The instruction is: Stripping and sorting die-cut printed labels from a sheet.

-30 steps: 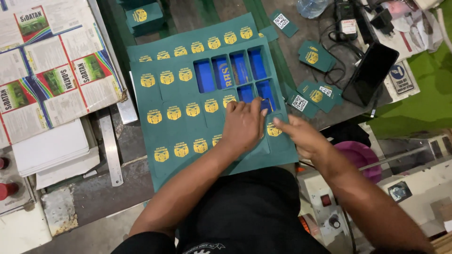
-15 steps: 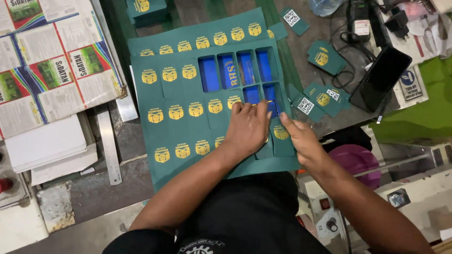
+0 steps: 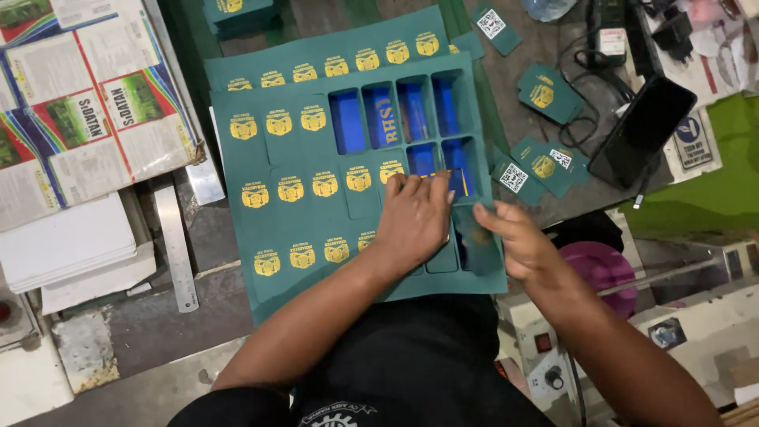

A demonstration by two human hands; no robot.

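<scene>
Already several cards are out of the green sheet (image 3: 316, 229); most remain.
Left hand (image 3: 415, 217) presses flat, fingers spread; right hand (image 3: 514, 245) pinches a card (image 3: 480, 241) at the sheet's corner.

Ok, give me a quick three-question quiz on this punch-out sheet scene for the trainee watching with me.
1. True or false: the left hand lies flat on the green die-cut sheet.
2. What shows through the holes in the sheet where cards are gone? A) blue sheet underneath B) bare grey table C) white paper
3. Which dark flat thing lies on the table to the right of the loose green cards?

Key
1. True. The right hand is beside it, at the sheet's lower right corner.
2. A: the blue sheet underneath shows through.
3. A black phone, lying at a slant with cables near it.
</scene>
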